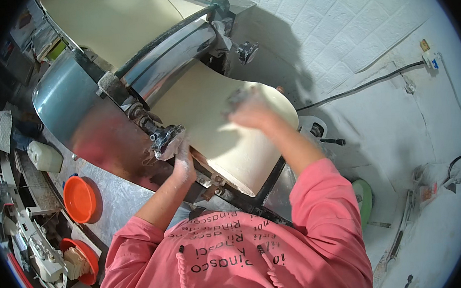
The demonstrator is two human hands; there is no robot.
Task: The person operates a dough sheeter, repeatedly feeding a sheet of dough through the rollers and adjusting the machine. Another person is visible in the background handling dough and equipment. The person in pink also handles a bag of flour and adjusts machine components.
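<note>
At the far left, a white plastic jug (pixel 45 157) is seen standing just beyond a round orange-red plastic basin (pixel 78 200). Nearer the lower edge, a second orange-red basin (pixel 93 259) is partly filled with pale, flat pieces (pixel 76 262). To the right of these, a large machine is enclosed on its near side by a curved, shiny metal cover (pixel 69 99), in which a reddish reflection is caught. Above it, a broad cream-coloured upper sheet (pixel 112 26) is carried at the back of the machine. A polished metal roller (pixel 174 59) is set slantwise between that and a smooth, cream-coloured lower sheet (pixel 214 140), by which the front of the machine is covered and whose right end is curved downward.

At the lower sheet's left edge, a dark, lobed metal handwheel (pixel 167 140) is mounted. The left hand (pixel 184 160), dusted with white, is placed against the wheel's lower right side; its fingers are largely hidden, so whether the wheel is gripped cannot be told. The right hand (pixel 249 110) is held at the lower sheet's upper right part, blurred; whether its fingers are spread or closed, and whether the surface is touched, cannot be told. Farther right, a rounded green object (pixel 364 201) is partly hidden by the pink sleeve (pixel 325 201), and a black cable (pixel 365 85) is strung along the white wall (pixel 358 129).
</note>
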